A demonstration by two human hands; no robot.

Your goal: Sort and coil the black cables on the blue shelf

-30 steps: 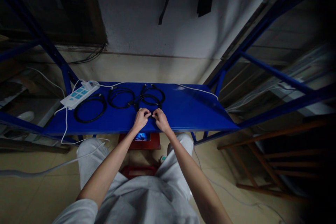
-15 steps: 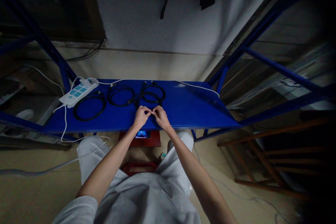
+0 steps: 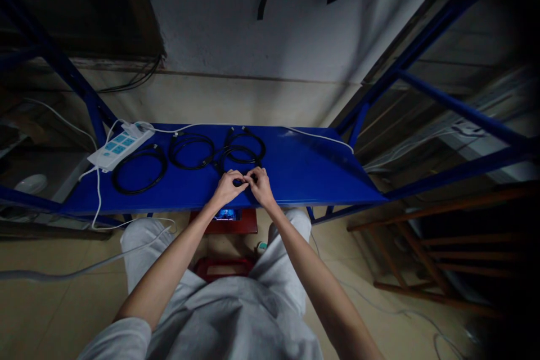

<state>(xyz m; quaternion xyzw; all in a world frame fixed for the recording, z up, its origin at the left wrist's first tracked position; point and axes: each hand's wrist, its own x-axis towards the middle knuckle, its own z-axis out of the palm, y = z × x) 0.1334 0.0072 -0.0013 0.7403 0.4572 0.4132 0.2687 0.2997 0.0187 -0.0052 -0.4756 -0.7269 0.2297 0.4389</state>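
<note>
My left hand point(image 3: 229, 187) and my right hand point(image 3: 259, 184) meet fingertip to fingertip over the front of the blue table point(image 3: 312, 171). Both are closed in a pinch; whatever sits between the fingertips is too small to make out. Just beyond them lies a coiled black cable point(image 3: 262, 149), partly covered by my fingers. Left of it rests another coiled black cable point(image 3: 171, 153), whose loop touches or comes close to its neighbour. Farther left is a separate black cable coil point(image 3: 164, 171), with a pale connector end on top.
A white power strip point(image 3: 120, 147) with blue sockets stands at the table's left end. Its white cord point(image 3: 99, 197) hangs over the front edge. Blue frame posts point(image 3: 358, 124) rise at both ends. Below the table, a lit screen point(image 3: 225, 214) lies on a red stool point(image 3: 248, 222).
My fingertips stay together, with the left fingers slightly more opened into a curve. The whole view has shifted a little; the cables lie as before.
</note>
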